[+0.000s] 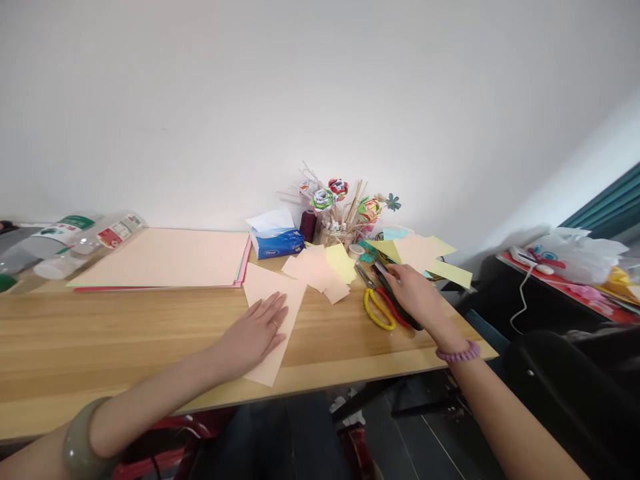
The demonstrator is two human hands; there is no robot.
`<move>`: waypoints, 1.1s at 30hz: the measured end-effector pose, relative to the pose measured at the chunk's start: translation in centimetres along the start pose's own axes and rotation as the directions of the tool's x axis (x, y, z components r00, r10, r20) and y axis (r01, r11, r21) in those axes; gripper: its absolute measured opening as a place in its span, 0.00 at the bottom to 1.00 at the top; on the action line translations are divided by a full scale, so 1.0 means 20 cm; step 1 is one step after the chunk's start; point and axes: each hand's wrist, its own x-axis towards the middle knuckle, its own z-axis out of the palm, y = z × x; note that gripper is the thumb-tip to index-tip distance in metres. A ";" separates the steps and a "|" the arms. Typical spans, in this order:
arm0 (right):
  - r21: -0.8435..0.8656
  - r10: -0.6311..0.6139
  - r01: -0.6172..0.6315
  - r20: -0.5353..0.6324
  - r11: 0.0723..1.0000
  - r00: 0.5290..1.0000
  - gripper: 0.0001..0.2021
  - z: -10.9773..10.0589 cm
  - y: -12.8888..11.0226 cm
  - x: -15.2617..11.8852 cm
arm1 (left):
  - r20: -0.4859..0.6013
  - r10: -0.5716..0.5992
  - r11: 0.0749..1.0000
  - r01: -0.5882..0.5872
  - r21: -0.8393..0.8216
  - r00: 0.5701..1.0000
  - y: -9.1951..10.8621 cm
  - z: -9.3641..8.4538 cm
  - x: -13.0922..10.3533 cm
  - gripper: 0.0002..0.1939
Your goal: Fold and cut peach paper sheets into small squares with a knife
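Note:
My left hand (260,323) lies flat, fingers stretched out, on a pale pink sheet of paper (265,283) near the table's front edge. My right hand (407,290) is closed over a long black tool (379,268), whose kind I cannot make out because the hand covers its middle. Directly beside it are scissors with yellow handles (381,319), their blades pointing toward the wall. A red handle (391,305) shows between the scissors and the black tool. Pale pink paper pieces (313,267) and a yellow paper piece (341,262) lie between my hands.
A stack of large coloured sheets (170,260) lies at the back left, beside plastic bottles (113,233). Against the wall are a blue tissue pack (277,245) and paper flowers (337,190). More cut paper (425,253) rests at the right. A black chair (565,393) stands right of the table.

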 end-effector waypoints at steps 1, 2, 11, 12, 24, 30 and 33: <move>-0.024 0.023 -0.023 0.006 0.999 1.000 0.16 0.00 0.05 -0.05 | -0.019 0.025 0.999 -0.025 -0.028 0.999 0.00 0.01 0.01 0.25; -0.045 0.036 -0.035 0.012 0.998 0.999 0.16 0.01 0.08 -0.10 | -0.033 0.044 0.997 -0.046 -0.059 0.998 0.01 0.02 0.01 0.23; -0.153 0.050 -0.043 0.043 0.987 0.998 0.18 0.19 0.16 -0.20 | 0.141 0.155 0.966 -0.120 -0.230 0.978 -0.11 -0.02 -0.02 0.28; -0.149 0.048 -0.039 0.057 0.988 0.997 0.18 0.20 0.16 -0.18 | 0.202 0.178 0.960 -0.125 -0.250 0.963 -0.12 -0.04 -0.02 0.31; -0.126 -0.050 0.045 -0.033 0.991 0.998 0.20 0.03 0.02 -0.42 | 0.339 0.177 0.959 -0.085 -0.270 0.924 -0.09 -0.13 -0.01 0.36; 0.116 -0.354 0.352 -0.002 0.929 0.935 0.22 -0.09 -0.24 -0.86 | 0.366 0.112 0.974 -0.030 -0.223 0.924 -0.04 -0.14 -0.01 0.47; 0.271 -0.399 0.378 0.028 0.885 0.916 0.22 -0.10 -0.31 -1.01 | 0.406 0.121 0.977 -0.036 -0.210 0.906 -0.02 -0.14 0.00 0.50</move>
